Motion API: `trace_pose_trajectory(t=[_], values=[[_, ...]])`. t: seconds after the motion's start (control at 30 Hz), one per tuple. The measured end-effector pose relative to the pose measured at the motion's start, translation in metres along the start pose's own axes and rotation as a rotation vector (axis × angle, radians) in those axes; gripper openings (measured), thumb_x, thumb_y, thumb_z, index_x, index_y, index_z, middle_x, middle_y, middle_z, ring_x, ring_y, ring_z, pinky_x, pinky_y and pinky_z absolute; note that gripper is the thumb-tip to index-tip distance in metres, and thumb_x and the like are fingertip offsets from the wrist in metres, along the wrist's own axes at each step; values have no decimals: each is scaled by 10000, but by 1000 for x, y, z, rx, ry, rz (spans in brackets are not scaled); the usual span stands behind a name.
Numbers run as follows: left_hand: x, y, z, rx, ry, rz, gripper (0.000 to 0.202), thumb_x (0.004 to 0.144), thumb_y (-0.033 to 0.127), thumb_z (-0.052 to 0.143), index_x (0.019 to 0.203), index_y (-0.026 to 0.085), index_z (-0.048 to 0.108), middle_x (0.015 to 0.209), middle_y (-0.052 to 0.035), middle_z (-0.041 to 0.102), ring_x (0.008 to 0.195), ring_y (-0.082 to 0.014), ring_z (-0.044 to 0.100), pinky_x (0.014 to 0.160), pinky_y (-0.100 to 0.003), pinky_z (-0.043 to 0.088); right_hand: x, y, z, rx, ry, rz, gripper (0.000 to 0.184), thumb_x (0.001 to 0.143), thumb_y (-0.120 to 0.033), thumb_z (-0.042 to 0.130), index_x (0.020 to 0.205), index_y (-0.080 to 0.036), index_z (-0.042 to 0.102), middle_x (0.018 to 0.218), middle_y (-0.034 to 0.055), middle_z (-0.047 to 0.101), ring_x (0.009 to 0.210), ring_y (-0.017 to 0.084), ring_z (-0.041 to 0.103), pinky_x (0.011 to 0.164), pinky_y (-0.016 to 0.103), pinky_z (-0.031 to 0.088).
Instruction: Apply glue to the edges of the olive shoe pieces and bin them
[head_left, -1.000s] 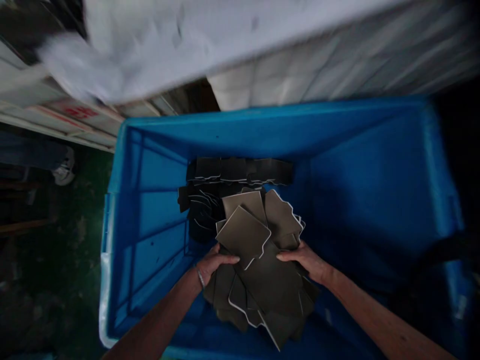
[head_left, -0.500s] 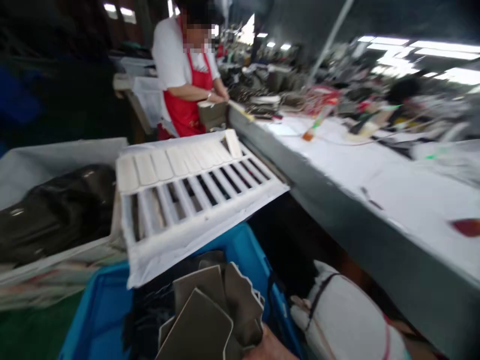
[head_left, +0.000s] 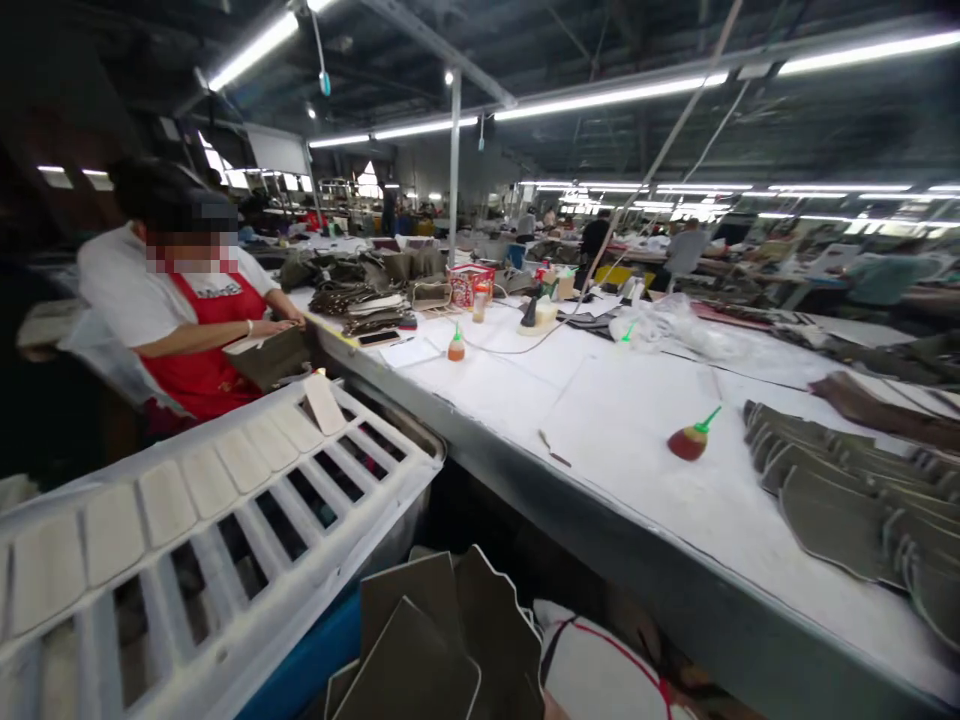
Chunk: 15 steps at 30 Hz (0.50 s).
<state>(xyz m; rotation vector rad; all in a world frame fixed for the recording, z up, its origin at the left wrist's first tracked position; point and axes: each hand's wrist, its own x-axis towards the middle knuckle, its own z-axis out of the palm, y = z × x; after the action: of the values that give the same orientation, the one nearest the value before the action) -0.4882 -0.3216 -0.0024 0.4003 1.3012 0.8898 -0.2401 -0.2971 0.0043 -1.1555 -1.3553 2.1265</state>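
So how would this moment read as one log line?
hands: out of view | grey cut pieces: raised, bottom edge | worktable: more pieces fanned | co-worker: at far end

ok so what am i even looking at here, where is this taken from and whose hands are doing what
This is one picture from a camera worn on a person's head, looking forward and down. There is no machine: the person works with bare hands. Neither hand shows clearly here, so the grip cannot be judged, but a stack of flat grey-brown cut pieces rises at the bottom edge, close to the camera.

To the right runs a long white worktable. On it lie a row of overlapped grey pieces, a small red bottle with a green nozzle and an orange bottle further off.

To the left is a white slatted rack bearing pale strips, with a blue bin below it. Behind it a co-worker in a red apron handles a piece of their own.
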Motion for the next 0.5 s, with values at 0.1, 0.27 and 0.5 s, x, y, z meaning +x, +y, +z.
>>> trace_pose_trajectory(t=[0.1, 0.27, 0.5], values=[[25, 35, 59, 38, -67, -12, 855, 444, 439, 857, 1238, 420, 541, 1069, -41, 715, 989, -398, 659, 773, -543, 556, -3, -36, -73, 133, 51, -11, 270, 904, -325, 638, 1130, -177, 615, 1100, 69, 628, 929, 222, 624, 813, 409, 520], [84, 124, 165, 127, -258, -58, 720, 496, 288, 825, 1172, 237, 583, 928, -67, 746, 904, -325, 694, 909, -492, 510, 15, -98, -205, 344, 180, -40, 241, 926, -281, 606, 1120, -138, 595, 963, 52, 652, 798, 189, 647, 800, 413, 525], [234, 245, 301, 382, -201, -99, 448, 526, 201, 840, 936, 145, 668, 785, -119, 726, 780, -356, 684, 767, -528, 536, 76, -147, -369, 494, 439, 25, 232, 947, -331, 582, 1065, -133, 598, 984, 58, 620, 775, 167, 620, 678, 333, 544]])
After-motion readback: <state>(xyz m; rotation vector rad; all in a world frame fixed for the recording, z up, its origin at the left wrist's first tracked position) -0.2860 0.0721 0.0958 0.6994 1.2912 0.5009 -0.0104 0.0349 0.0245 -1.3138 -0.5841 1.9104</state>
